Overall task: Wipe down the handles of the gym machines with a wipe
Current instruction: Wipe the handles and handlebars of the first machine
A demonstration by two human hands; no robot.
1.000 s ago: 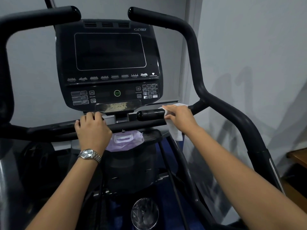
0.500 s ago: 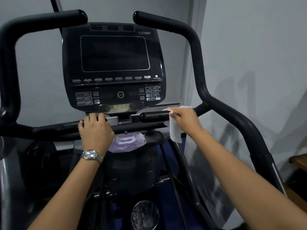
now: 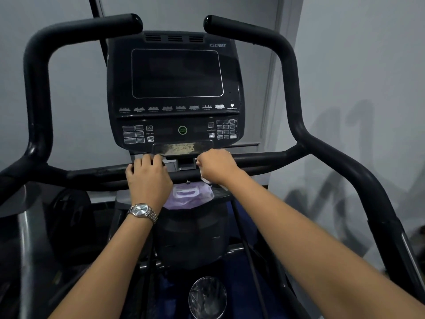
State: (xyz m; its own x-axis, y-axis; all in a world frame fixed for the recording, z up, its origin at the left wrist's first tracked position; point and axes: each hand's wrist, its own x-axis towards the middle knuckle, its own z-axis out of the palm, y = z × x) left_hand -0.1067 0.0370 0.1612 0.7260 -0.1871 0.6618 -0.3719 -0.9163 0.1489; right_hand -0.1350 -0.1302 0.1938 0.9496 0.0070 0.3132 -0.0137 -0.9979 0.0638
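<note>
Most of the thin white wipe point(image 3: 203, 176) is hidden inside the right grip point(image 3: 217, 168), a bare hand just right of centre frame; only a crumpled edge shows under the fist. That grip is curled closed round the wipe and the inner end of the black padded handle bar point(image 3: 259, 157), which runs off to the right. The left grip point(image 3: 148, 178), a bare hand with a silver metal wristwatch point(image 3: 142, 211), has its fingers curled over the black tubular crossbar point(image 3: 96, 174) at centre, holding it; its fingertips are out of sight behind the bar.

The black console point(image 3: 176, 93) above reads "CYBEX" at its upper right, "QUICK START" on a round green button point(image 3: 182, 130), and "INCLINE" and "RESISTANCE" beside the keys. A worn gold label point(image 3: 182, 148) on its lower edge is too rubbed to read.

Below the hands, a soft purple wipe packet point(image 3: 188, 195) with a white flap lies on a black ledge, partly covered by the left wrist. At the bottom edge, a round cup holder point(image 3: 208, 295) contains crinkled clear plastic and is cut off by the frame.
</note>
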